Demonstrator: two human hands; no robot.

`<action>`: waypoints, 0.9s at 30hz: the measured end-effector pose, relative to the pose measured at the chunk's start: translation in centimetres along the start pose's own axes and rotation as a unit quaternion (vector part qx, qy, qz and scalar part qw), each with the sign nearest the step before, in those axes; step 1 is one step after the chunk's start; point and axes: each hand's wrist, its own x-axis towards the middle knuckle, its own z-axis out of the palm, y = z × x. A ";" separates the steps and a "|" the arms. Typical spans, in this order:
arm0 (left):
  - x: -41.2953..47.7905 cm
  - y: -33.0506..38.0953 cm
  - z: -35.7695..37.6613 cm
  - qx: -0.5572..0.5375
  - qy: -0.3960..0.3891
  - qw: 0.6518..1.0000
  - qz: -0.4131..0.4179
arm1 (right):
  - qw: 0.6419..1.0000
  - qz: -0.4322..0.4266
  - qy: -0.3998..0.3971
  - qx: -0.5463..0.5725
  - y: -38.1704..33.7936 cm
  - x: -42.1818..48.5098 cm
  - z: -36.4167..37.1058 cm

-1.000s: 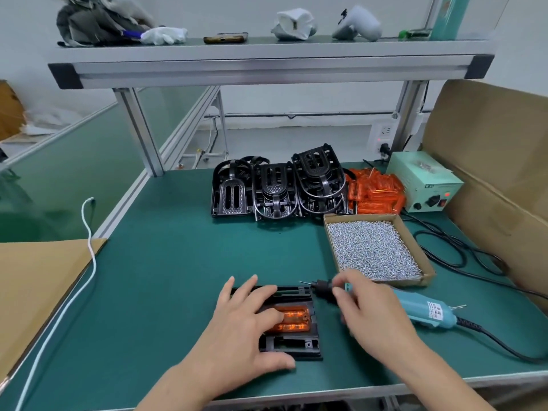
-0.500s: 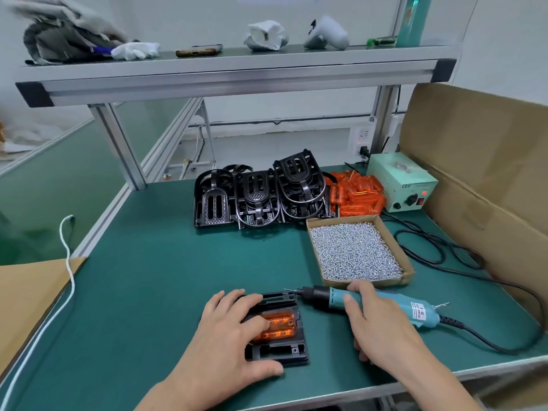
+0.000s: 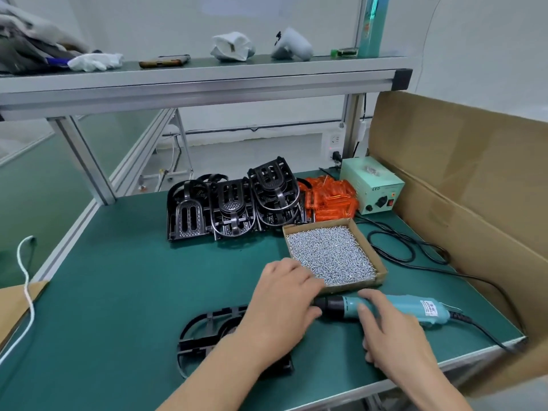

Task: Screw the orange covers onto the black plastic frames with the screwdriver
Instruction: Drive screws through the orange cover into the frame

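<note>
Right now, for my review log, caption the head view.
Left hand at the near corner of the screw box; right hand holds the teal screwdriver beside a black frame.

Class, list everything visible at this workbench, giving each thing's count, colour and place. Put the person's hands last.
black frame: one, black, table front, partly under a forearm
stacked frames: three piles, black, table back
orange covers: a heap, orange, right of those piles
cardboard tray: one, brown, table centre-right
screws: very many, silver, filling that tray
screwdriver: one, teal, front right, black cable attached
power box: one, pale green, back right
carton: one, brown, right edge
white cord: one, white, left edge
shelf: one, grey, overhead
teal bottle: one, teal, on the shelf
left hand: one, at the tray's near corner
right hand: one, grips the screwdriver
</note>
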 end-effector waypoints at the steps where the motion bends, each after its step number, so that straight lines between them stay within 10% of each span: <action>1: 1.5 0.6 0.5 0.012 -0.024 0.999 0.021 | 1.000 0.000 0.005 0.009 0.2 -0.1 0.1; 7: 5.8 3.0 3.1 0.096 -0.145 0.980 0.098 | 0.975 0.047 0.076 0.205 1.6 -1.6 1.4; 14: 6.0 3.7 3.1 0.066 -0.111 0.987 0.097 | 0.751 0.226 0.014 0.621 0.4 -1.6 0.8; 23: 7.4 4.0 0.6 0.027 -0.064 0.996 0.054 | 0.693 0.106 0.054 0.711 -3.0 2.4 -0.8; 27: 8.8 1.0 -1.1 -0.206 -0.036 0.976 -0.059 | 0.705 0.077 0.102 0.697 -3.5 4.1 -1.3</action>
